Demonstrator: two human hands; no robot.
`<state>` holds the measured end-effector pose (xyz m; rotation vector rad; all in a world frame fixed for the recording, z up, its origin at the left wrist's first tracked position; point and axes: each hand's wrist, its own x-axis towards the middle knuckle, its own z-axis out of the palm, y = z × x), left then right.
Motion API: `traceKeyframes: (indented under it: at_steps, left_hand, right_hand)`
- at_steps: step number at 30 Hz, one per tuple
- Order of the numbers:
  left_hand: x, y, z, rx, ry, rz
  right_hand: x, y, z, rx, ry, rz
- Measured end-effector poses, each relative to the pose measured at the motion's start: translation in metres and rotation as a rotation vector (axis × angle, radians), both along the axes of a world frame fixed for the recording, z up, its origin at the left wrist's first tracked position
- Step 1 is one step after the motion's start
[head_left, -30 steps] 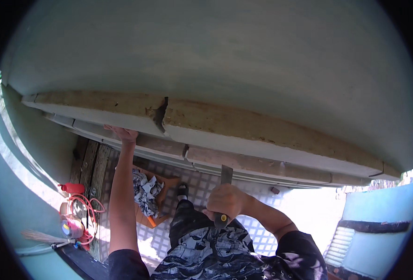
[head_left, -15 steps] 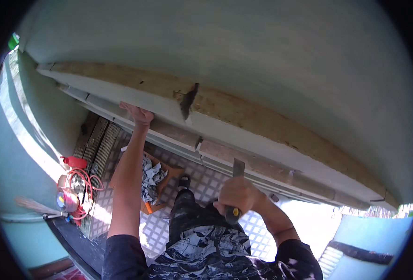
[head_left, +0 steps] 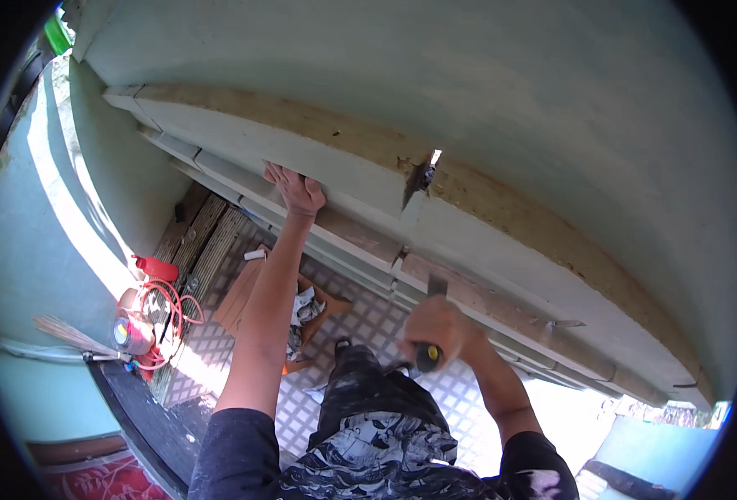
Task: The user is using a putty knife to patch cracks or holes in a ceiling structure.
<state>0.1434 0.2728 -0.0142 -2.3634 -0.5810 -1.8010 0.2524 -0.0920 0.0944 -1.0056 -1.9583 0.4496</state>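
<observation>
My right hand [head_left: 437,327] is wrapped round the dark handle of a scraper [head_left: 437,286]; its flat metal blade points up toward the boards, and a yellow spot shows on the handle's end. The blade's tip is at the edge of a lower board [head_left: 468,292], and I cannot tell whether it touches. My left arm reaches forward, and my left hand [head_left: 297,192] rests on the boards with its fingers stretched out. Above it runs a thick pale board [head_left: 318,154] with a worn brownish top edge. A dark, ragged gap [head_left: 419,179] cuts into that edge.
On the tiled floor [head_left: 368,321] stands a cardboard box [head_left: 239,292] with crumpled paper [head_left: 306,308]. At left are a red bottle [head_left: 156,267], a coiled red hose [head_left: 164,292] and a brush [head_left: 64,332]. A pale green wall [head_left: 135,183] rises on the left.
The view has shifted, so the boards and floor things sit farther right or lower. My left hand stays on the boards; my right still grips the scraper, its blade near the lower board.
</observation>
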Motion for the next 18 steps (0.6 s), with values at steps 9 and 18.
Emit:
traceKeyframes:
  at_steps: [9, 18]
  left_hand:
    - [-0.006, -0.007, 0.002, -0.016, 0.055, 0.024]
    - [0.000, -0.012, 0.010, -0.034, -0.018, 0.006]
  right_hand:
    - [-0.031, 0.031, 0.003, -0.145, -0.111, 0.014]
    - [-0.055, 0.047, -0.009, -0.013, -0.029, -0.289]
